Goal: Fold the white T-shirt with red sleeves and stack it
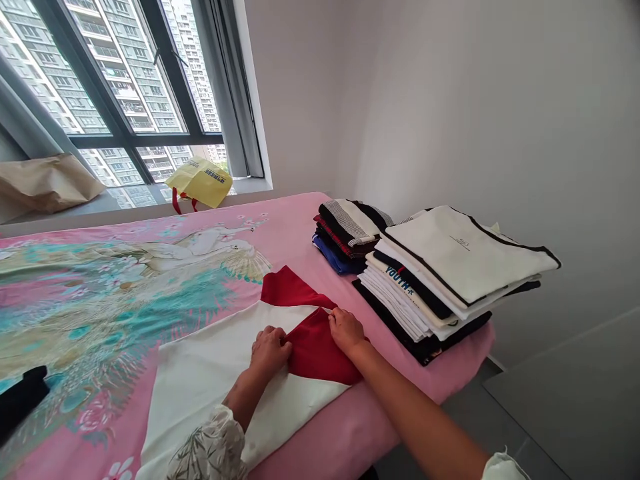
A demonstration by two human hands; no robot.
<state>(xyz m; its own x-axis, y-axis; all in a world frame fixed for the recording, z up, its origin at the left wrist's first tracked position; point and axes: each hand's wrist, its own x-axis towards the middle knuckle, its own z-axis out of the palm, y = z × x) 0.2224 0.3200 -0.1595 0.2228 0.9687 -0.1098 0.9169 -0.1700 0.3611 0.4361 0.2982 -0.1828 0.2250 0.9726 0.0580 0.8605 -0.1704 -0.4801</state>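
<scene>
A white shirt with red sleeves [210, 373] lies spread on the bed near me, one red sleeve [320, 357] folded inward over the white body. My left hand [270, 351] rests on the shirt with curled fingers, gripping the inner edge of that folded sleeve. At the sleeve's upper right corner, my right hand [347, 331] pinches the red cloth. The other red sleeve [287, 288] points away toward the far side of the bed. My fingertips are partly hidden against the fabric.
To the right stand a large stack of folded clothes [465, 257] and a smaller stack [350, 230] behind it, on the pink patterned bedsheet [295, 227]. A black item [23, 400] lies at the left edge. A yellow bag [203, 183] and brown paper bag [47, 183] sit by the window.
</scene>
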